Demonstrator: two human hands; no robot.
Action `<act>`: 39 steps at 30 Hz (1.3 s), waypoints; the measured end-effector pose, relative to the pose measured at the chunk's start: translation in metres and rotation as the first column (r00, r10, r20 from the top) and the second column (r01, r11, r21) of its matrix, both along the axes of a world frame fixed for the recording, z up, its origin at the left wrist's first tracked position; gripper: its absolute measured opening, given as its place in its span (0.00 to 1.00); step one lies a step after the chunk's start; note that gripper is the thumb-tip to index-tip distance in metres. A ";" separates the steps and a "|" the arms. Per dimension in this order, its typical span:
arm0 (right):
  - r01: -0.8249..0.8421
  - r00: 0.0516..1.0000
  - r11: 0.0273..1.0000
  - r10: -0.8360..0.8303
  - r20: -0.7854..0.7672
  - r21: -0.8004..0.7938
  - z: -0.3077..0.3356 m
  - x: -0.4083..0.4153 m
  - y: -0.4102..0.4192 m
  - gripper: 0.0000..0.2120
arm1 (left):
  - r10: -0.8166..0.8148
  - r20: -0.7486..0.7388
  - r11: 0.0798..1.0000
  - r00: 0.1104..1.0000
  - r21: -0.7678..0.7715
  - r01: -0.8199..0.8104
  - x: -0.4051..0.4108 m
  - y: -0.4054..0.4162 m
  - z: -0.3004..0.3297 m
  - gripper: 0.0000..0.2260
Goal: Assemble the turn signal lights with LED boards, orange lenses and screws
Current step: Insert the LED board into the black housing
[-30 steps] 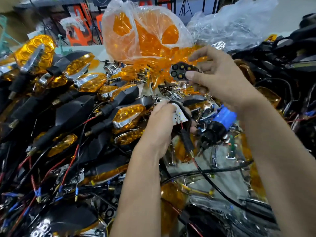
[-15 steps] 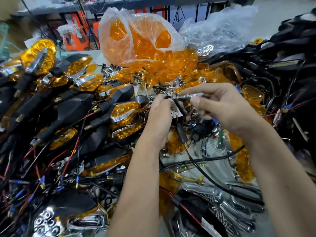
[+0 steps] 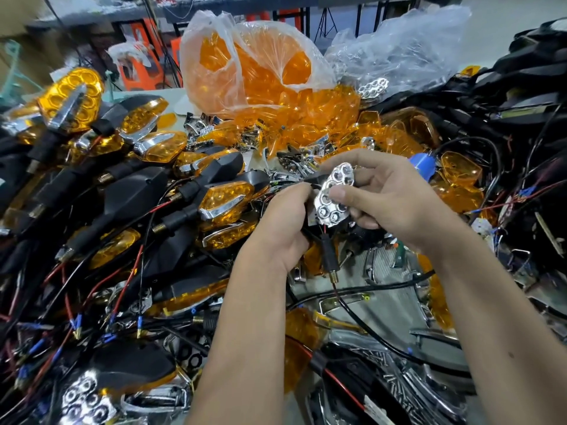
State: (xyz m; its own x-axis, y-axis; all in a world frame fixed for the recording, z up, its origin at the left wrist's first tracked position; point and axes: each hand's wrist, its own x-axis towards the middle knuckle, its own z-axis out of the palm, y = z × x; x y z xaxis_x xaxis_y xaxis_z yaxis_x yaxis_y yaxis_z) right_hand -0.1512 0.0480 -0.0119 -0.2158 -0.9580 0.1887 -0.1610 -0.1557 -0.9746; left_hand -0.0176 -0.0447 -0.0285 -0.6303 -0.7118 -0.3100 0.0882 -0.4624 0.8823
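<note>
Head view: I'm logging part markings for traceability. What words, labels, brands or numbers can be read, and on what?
None can be read.
White label on the black part at the bottom edge: its marks are too blurred.
Chrome reflector in the hands: no print shows.
Plastic bag of orange lenses: no print shows.

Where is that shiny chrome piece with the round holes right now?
The chrome honeycomb reflector sits mid-frame in the head view, pinched by the right hand, against the black housing that the left hand grips, below the bag of orange lenses.
</note>
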 end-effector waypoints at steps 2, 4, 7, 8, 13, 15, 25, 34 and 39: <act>-0.055 0.998 0.998 0.055 -0.034 -0.005 0.000 0.003 0.000 0.22 | -0.015 0.001 1.000 1.000 0.006 0.015 0.001 0.002 0.002 0.17; -0.067 0.995 0.998 0.067 -0.071 0.005 -0.001 0.004 -0.001 0.25 | -0.019 -0.014 0.999 1.000 0.031 0.020 0.000 0.003 0.003 0.17; -0.041 0.978 0.999 0.043 -0.206 0.013 -0.001 0.005 -0.002 0.22 | 0.008 -0.056 0.995 0.998 0.100 -0.003 0.001 0.005 0.003 0.18; -0.031 0.970 0.999 0.035 -0.242 0.019 -0.001 0.005 -0.003 0.21 | 0.008 -0.063 0.993 0.998 0.120 0.000 0.001 0.004 0.003 0.18; -0.066 0.961 0.998 0.069 -0.269 0.020 0.001 0.009 -0.002 0.25 | -0.007 -0.069 0.986 0.998 0.164 0.018 0.003 0.007 0.006 0.20; -0.091 0.957 0.996 0.086 -0.275 -0.003 0.000 0.008 -0.002 0.25 | -0.019 -0.087 0.985 0.996 0.169 0.033 0.004 0.007 0.007 0.19; -0.032 0.954 0.999 0.025 -0.299 -0.017 -0.003 0.008 -0.006 0.17 | 0.003 -0.115 0.986 0.993 0.168 0.016 0.003 0.005 0.003 0.18; 0.090 0.923 0.996 -0.092 -0.374 -0.025 -0.008 0.005 -0.007 0.22 | 0.070 -0.227 0.985 0.971 0.171 -0.031 0.002 0.006 -0.002 0.15; 0.135 0.938 0.990 -0.140 -0.316 -0.038 -0.008 0.009 -0.008 0.29 | 0.118 -0.346 0.980 0.931 0.192 -0.053 -0.001 0.003 -0.005 0.18</act>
State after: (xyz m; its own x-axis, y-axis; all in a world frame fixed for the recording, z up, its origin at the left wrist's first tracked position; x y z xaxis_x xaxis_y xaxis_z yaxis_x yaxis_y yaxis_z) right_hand -0.1418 0.0395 -0.0196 -0.2713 -0.9197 0.2837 -0.4823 -0.1252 -0.8670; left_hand -0.0187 -0.0414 -0.0331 -0.6608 -0.7224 -0.2037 0.4256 -0.5843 0.6910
